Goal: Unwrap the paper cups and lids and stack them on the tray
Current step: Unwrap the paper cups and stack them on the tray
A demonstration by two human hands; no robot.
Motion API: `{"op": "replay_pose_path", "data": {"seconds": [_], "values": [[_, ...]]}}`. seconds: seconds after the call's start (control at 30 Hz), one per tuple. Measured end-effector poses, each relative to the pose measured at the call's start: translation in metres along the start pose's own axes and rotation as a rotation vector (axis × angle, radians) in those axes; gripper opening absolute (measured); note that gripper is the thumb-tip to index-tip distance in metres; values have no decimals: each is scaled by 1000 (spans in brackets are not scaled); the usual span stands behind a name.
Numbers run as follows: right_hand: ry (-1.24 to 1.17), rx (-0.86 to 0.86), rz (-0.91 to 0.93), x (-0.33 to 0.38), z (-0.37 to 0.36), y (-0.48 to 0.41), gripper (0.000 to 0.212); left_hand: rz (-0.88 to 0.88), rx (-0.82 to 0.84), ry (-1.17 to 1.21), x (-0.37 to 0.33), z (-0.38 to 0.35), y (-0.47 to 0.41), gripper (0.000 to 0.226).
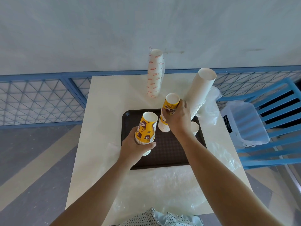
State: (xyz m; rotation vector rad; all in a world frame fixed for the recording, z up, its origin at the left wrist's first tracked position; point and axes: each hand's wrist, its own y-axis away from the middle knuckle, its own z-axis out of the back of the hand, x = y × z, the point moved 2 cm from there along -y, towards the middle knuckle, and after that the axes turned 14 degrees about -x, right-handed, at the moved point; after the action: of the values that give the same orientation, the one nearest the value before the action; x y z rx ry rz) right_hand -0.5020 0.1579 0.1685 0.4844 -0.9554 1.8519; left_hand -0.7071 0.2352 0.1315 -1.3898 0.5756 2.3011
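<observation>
A dark brown tray [169, 154] lies on the cream table [104, 121]. My left hand [133, 148] grips a short stack of yellow printed cups [146, 128] over the tray's left edge. My right hand [177, 119] holds a second stack of yellow cups [170, 105] standing on the tray's far side, fingers wrapped round its upper part. A small white cup [195, 128] stands on the tray just right of my wrist. A tall stack of plain white cups [201, 90] leans at the tray's far right corner. Farther back stands a sleeve of cups still in plastic wrap [154, 74].
Crumpled clear plastic wrap lies on the table near me [162, 193] and at the right edge [210, 108]. A clear plastic bin [244, 123] rests on a blue slatted chair [276, 131] to the right. A blue mesh railing [40, 98] runs behind the table.
</observation>
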Motion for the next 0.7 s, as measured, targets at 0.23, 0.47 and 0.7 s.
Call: {"op": "replay_pose_path", "data": {"seconds": [0.23, 0.47, 0.7], "values": [[61, 112, -78, -16, -12, 13, 68, 7, -4, 1, -4, 1, 1, 72], [12, 107, -66, -9, 10, 14, 81, -5, 9, -1, -7, -3, 3, 71], [-259, -41, 77, 26, 51, 39, 35, -21, 21, 8, -7, -4, 2, 69]]}}
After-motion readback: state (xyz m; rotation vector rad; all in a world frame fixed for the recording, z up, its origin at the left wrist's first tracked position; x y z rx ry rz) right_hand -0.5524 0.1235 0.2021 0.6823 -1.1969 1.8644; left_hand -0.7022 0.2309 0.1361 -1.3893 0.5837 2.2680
